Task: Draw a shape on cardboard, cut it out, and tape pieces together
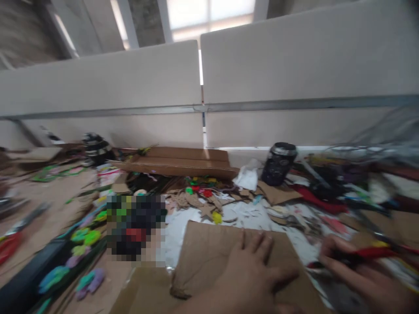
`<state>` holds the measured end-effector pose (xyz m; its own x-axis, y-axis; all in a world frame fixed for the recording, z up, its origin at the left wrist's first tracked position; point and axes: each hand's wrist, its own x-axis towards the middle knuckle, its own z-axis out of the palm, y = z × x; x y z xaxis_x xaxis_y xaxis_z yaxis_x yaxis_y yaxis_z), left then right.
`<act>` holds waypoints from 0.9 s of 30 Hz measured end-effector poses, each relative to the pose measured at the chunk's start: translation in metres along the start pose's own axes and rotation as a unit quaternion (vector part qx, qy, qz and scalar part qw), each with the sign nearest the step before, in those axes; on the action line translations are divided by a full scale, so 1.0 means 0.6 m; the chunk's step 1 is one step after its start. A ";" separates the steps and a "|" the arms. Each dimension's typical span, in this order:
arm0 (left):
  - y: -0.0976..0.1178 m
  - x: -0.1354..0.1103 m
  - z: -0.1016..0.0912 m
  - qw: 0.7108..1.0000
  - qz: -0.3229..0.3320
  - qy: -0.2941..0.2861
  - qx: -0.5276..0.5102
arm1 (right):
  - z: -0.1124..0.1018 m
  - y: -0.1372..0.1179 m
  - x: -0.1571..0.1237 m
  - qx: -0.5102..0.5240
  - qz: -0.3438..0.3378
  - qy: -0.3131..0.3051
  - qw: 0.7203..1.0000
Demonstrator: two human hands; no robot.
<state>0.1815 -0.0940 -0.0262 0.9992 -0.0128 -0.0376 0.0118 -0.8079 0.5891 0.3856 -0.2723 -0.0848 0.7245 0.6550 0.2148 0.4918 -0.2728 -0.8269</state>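
Observation:
My left hand lies spread on a piece of brown cardboard at the lower middle, pressing it flat with the fingers pointing away from me. Another cardboard piece shows at its lower left. To the right of the sheet, my right hand is closed round a slim dark object whose tip points left toward the cardboard's edge; blur hides its kind. Just behind that hand is a red and yellow handle-like thing, and I cannot tell whether the fingers touch it.
A dark can stands at the back right beside crumpled white tissue. A long cardboard tray lies by the white panel. Cardboard scraps, a cardboard star, colourful flowers and red-handled scissors are scattered about.

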 end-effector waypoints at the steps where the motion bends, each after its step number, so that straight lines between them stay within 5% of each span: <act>1: -0.001 0.002 0.002 1.000 -0.009 0.009 -0.001 | -0.008 -0.018 0.000 -0.003 0.007 -0.010 1.000; 10: -0.025 0.026 0.023 0.999 -0.006 0.014 0.041 | 0.001 -0.092 0.004 0.035 0.053 -0.087 0.994; 27: -0.018 0.032 0.015 0.996 -0.022 -0.024 0.082 | 0.000 -0.088 0.003 0.001 0.032 -0.081 0.996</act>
<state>0.2003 -0.0909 -0.0404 0.9949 0.0000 -0.1010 0.0455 -0.8932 0.4473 0.3607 -0.2565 -0.0408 0.6667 0.7415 0.0757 0.4462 -0.3157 -0.8374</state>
